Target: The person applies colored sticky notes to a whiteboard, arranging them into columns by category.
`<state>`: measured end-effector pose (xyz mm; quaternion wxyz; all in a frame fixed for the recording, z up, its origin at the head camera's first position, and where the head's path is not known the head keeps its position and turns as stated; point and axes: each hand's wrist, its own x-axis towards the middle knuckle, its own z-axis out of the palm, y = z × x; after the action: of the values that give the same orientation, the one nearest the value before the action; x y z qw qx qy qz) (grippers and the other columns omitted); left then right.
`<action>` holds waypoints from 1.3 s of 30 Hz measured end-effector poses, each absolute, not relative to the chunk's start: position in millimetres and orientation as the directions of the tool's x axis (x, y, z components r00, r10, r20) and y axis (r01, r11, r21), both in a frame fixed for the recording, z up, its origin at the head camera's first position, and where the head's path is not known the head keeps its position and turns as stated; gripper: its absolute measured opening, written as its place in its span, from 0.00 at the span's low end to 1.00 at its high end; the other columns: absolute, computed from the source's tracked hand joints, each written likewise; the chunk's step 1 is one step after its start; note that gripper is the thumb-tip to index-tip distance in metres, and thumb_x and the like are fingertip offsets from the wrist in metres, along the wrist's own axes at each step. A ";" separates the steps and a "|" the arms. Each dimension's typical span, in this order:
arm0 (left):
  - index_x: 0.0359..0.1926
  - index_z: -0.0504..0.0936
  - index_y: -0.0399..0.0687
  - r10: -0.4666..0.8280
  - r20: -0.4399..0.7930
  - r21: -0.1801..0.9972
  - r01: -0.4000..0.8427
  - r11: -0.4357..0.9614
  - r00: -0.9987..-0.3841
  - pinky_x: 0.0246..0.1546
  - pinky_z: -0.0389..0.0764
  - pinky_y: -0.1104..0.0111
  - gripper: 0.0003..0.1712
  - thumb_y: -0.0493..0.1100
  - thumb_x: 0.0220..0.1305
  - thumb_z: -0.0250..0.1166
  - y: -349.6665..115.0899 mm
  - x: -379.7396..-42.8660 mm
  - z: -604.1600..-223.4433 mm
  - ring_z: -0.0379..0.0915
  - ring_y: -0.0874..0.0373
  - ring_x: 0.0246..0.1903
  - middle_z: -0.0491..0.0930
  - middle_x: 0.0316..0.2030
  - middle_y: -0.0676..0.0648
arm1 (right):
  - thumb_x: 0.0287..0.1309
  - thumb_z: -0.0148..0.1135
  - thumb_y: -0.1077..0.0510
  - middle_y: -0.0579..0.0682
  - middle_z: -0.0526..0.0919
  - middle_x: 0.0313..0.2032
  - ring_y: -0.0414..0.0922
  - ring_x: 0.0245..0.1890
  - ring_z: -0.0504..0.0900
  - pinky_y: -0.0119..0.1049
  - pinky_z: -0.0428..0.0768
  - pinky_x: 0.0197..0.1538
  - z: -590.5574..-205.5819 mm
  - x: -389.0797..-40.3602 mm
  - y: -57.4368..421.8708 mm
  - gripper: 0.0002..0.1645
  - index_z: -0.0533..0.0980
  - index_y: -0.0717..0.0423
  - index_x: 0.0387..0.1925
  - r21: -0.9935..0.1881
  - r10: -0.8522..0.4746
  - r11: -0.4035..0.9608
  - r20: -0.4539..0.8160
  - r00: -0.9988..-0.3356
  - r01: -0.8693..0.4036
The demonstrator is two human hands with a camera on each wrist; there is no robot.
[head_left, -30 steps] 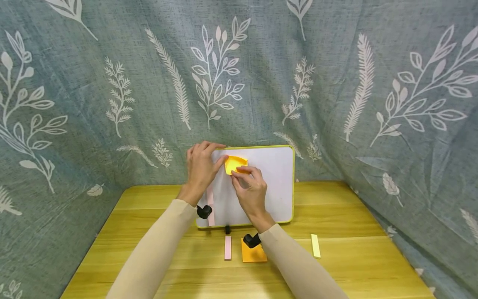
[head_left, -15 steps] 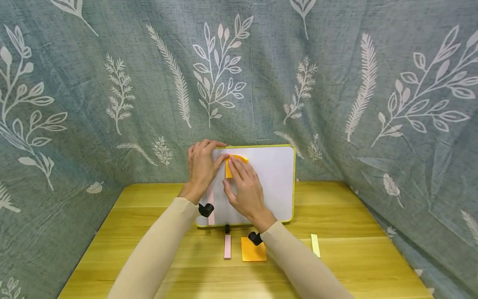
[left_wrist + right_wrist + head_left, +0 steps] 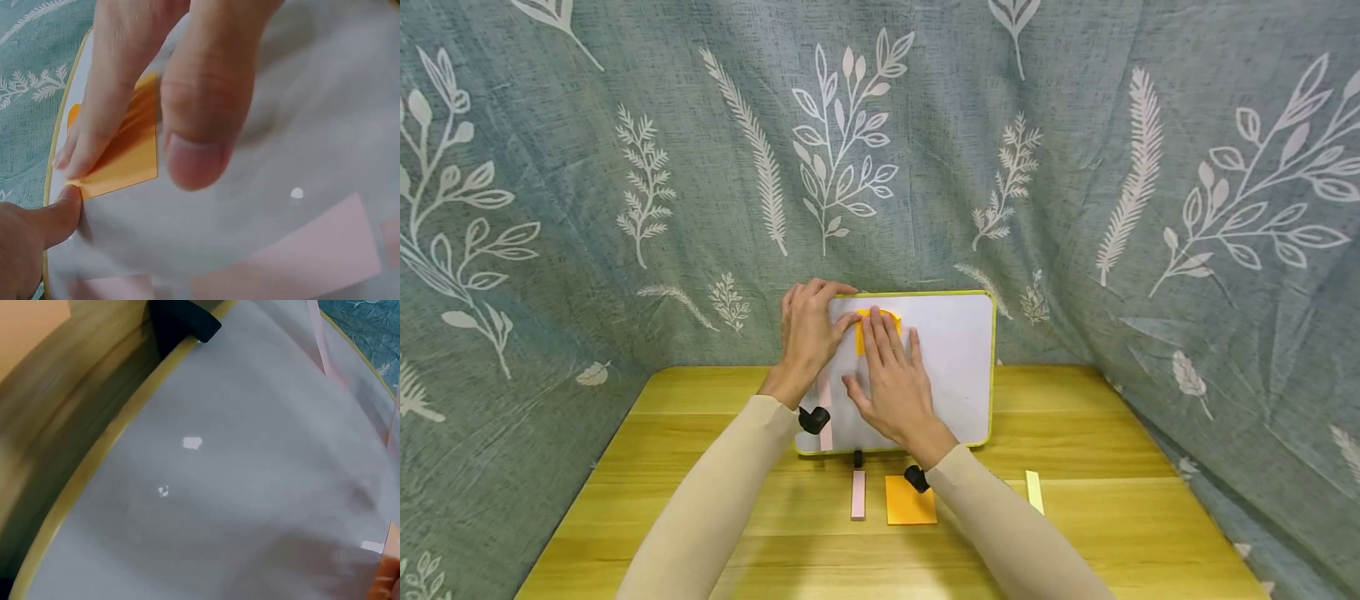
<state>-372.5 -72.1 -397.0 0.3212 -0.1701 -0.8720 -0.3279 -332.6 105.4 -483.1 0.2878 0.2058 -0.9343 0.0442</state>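
The right hand (image 3: 895, 379) has been spread wider, straight-fingered, across the note (image 3: 134, 159); the board (image 3: 961, 367) is gripped by the left hand (image 3: 809, 332), apparently for steadiness.

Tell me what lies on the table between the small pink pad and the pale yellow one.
In the head view, the orange pad lies between them; the right sleeve crosses above the stretch.
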 end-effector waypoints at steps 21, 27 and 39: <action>0.65 0.93 0.51 0.140 0.696 0.397 0.540 0.742 -0.704 0.93 0.51 0.31 0.27 0.43 0.67 0.89 -75.2 -373.2 -390.8 0.83 0.34 0.61 0.90 0.60 0.39 | 0.87 0.60 0.37 0.60 0.35 0.97 0.65 0.97 0.39 0.74 0.48 0.94 -482.6 -316.8 160.3 0.61 0.40 0.62 0.96 -0.143 -0.231 0.909 0.607 -0.760 -0.391; 0.70 0.91 0.53 0.195 0.705 0.321 0.552 0.770 -0.682 0.93 0.47 0.28 0.34 0.44 0.65 0.90 -81.1 -367.3 -393.2 0.82 0.34 0.67 0.88 0.64 0.41 | 0.79 0.73 0.51 0.70 0.62 0.90 0.71 0.92 0.61 0.74 0.67 0.88 -490.1 -297.4 173.5 0.54 0.58 0.69 0.91 -0.142 -0.304 0.810 0.728 -0.614 -0.569; 0.71 0.90 0.50 0.305 0.781 0.196 0.677 0.709 -0.545 0.90 0.51 0.23 0.33 0.40 0.66 0.89 -87.4 -336.4 -416.0 0.81 0.34 0.74 0.83 0.75 0.39 | 0.76 0.77 0.58 0.65 0.77 0.80 0.63 0.78 0.81 0.59 0.89 0.71 -510.8 -249.0 205.0 0.44 0.70 0.66 0.85 -0.205 -0.436 0.699 0.638 -0.635 -0.685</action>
<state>-336.4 -87.4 -416.0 0.3777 -0.2909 -0.8437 -0.2467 -249.0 205.0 -510.8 0.2834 0.3194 -0.8771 0.2199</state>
